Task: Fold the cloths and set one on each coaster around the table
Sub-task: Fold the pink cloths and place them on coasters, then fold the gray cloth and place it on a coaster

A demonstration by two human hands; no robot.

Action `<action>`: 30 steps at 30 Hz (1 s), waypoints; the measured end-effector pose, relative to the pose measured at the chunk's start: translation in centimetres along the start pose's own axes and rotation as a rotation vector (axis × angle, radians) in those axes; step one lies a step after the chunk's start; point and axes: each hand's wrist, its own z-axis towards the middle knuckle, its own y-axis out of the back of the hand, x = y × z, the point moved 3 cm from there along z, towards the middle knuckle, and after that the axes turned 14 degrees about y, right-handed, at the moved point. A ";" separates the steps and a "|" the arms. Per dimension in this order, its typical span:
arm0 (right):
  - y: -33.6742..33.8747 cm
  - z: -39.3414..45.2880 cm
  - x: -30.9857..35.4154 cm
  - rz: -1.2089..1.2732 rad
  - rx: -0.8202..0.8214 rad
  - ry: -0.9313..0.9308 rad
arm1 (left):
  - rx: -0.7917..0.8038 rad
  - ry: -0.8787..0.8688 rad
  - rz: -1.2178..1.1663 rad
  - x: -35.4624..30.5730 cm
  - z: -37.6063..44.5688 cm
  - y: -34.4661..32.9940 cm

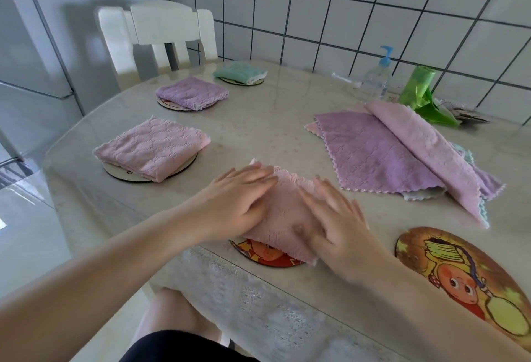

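A folded pink cloth (283, 212) lies on a cartoon coaster (267, 255) at the table's near edge. My left hand (235, 203) presses flat on its left side and my right hand (336, 223) presses flat on its right side. Three folded cloths sit on coasters along the left: pink (152, 149), purple (192, 93) and green (240, 73). A bare cartoon coaster (465, 275) lies at the near right. A loose pile of unfolded cloths (402, 154), purple and pink, lies at the right.
A clear pump bottle (377, 74) and a green plastic bag (422, 94) stand by the tiled wall at the back right. A white chair (161, 34) stands at the far end of the table (267, 126).
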 end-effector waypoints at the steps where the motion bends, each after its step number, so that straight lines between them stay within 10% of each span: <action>1: -0.4 0.2 0.1 -0.032 0.068 -0.013 | 0.062 0.021 0.068 -0.1 0.2 -0.6; 8: -1.0 -0.2 -0.4 -0.143 0.181 -0.033 | 0.245 0.047 0.199 0.7 0.5 -1.3; 17: 3.4 -1.9 -7.9 -0.138 -0.009 -0.171 | -0.052 -0.144 0.076 -5.5 3.9 0.1; 30: 6.4 -3.9 -16.5 -0.313 -0.042 -0.222 | 0.085 -0.259 0.387 -12.4 12.8 -5.4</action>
